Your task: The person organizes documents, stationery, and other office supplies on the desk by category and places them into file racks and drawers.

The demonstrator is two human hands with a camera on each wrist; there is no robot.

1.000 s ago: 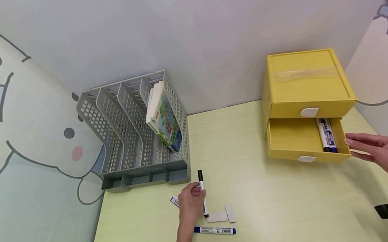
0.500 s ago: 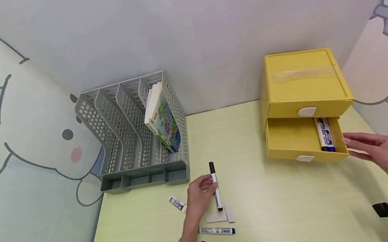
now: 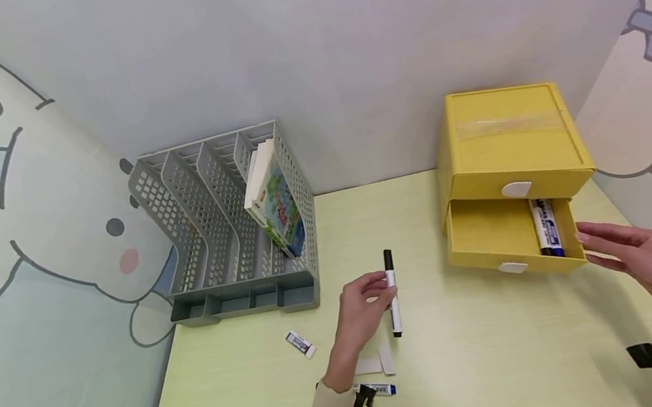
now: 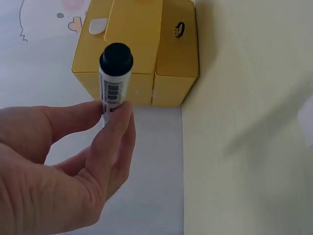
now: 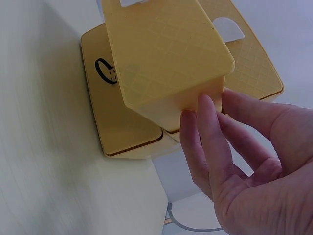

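My left hand [image 3: 360, 311] pinches a black-capped white marker [image 3: 395, 310] between thumb and fingers, above the table. In the left wrist view, its dark end [image 4: 116, 59] points toward the camera. At the right, a yellow drawer [image 3: 512, 228] stands pulled out of a yellow drawer box [image 3: 513, 133]. Two markers [image 3: 546, 227] lie side by side along its right wall. My right hand [image 3: 645, 263] touches the outside of that wall, its fingertips [image 5: 208, 105] near the front corner in the right wrist view.
A grey file rack [image 3: 223, 209] holding books [image 3: 277, 199] stands at the back left. On the table lie an eraser [image 3: 300, 344], white flat strips [image 3: 387, 360] and a blue-capped marker [image 3: 382, 389], partly hidden by my left forearm. A wall rises behind.
My left hand has moved to the right and farther back with the black-capped marker, uncovering the eraser. My right hand stays at the drawer's side.
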